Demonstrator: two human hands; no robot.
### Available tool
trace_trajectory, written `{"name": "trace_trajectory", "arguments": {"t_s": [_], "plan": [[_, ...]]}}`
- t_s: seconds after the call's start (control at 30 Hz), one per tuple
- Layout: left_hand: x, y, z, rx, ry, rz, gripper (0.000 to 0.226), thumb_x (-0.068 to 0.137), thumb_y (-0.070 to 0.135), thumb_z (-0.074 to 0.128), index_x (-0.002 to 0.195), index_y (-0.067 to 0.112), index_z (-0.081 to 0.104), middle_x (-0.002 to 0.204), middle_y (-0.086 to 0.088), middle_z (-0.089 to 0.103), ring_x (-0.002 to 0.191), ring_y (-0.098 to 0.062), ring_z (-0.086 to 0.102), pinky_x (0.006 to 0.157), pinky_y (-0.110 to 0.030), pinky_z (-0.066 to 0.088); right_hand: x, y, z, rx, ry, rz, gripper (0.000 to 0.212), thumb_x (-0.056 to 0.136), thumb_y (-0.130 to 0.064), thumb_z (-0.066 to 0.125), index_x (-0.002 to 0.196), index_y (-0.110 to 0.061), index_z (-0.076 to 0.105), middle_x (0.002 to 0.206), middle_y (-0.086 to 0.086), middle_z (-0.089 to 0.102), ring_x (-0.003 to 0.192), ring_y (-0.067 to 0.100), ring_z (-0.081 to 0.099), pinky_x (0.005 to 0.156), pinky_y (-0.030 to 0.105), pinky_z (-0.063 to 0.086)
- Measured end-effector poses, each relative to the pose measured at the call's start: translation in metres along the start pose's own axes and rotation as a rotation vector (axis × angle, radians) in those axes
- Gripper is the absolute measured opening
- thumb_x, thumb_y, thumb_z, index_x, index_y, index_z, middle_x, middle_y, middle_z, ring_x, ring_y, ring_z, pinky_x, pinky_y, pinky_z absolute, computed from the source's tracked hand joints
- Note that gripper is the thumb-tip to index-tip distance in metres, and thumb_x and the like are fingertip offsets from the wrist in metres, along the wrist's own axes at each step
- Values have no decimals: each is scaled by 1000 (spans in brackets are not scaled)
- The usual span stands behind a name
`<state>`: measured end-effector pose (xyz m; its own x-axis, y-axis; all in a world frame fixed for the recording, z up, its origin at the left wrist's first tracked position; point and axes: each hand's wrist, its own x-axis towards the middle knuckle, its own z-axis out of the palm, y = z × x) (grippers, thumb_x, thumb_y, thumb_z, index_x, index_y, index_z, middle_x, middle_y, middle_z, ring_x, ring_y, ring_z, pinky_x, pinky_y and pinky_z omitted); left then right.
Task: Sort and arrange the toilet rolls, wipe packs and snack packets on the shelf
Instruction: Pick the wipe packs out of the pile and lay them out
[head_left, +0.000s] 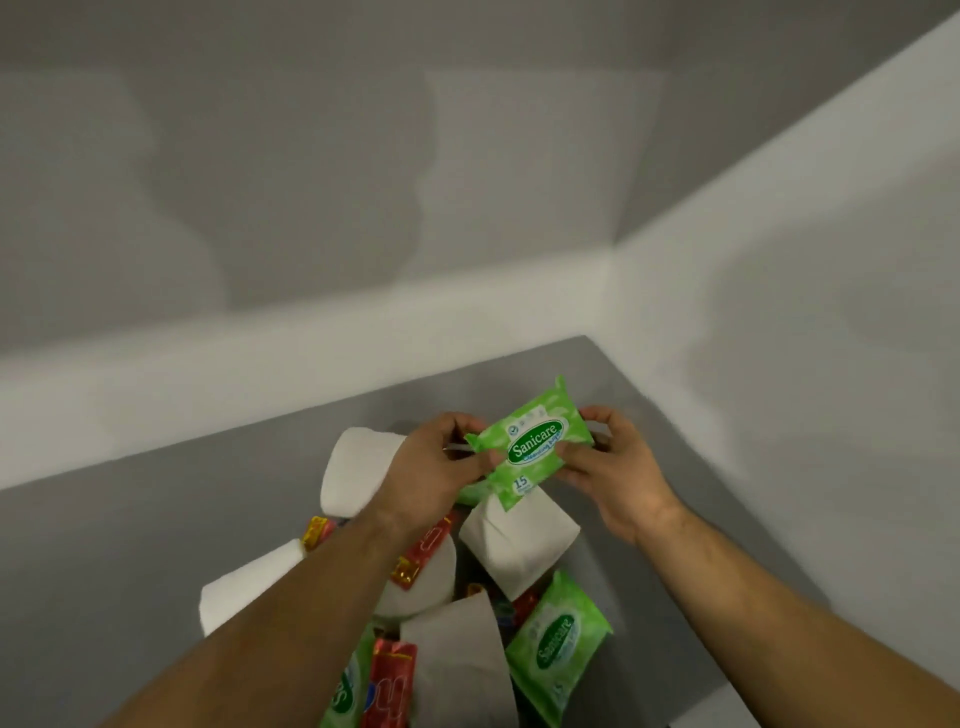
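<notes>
Snack packets (388, 686) and toilet rolls (519, 540) crowd the grey shelf (130, 545) under white walls. Both hands, left hand (436, 467) and right hand (613, 473), pinch a green wipe pack (532, 441) between them.

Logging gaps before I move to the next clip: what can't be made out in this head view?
- Snack packets: brand unreadable; left forearm and toilet rolls cover most of them.
- Second green pack under the held Sanicare wipe pack: mostly hidden by it and the left hand.
- Lower-left wipe pack: cut off by the bottom edge.
- Small print on the held pack: too small.
</notes>
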<state>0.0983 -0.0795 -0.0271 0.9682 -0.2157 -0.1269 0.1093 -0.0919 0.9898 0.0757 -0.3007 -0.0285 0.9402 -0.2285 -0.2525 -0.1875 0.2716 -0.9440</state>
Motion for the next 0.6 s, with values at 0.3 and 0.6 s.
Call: {"name": "trace_trajectory", "arguments": {"t_s": [0.3,0.6], "plan": [[31,-26,-2,387,189,10,30,92,7,75,108,32,69,99,6,74,97,-5,70,88,-21,59,205,-15,-93,-148,290,47,29,87,9,66,111,-6,58,110,21,69,91,31,72,71,38,63],[44,-32,11,382,249,-21,28,91,0,73,108,23,73,100,14,75,98,-8,72,88,-14,55,331,44,-116,-477,284,157,22,69,2,74,77,-16,63,87,15,71,89,36,70,81,57,59]]}}
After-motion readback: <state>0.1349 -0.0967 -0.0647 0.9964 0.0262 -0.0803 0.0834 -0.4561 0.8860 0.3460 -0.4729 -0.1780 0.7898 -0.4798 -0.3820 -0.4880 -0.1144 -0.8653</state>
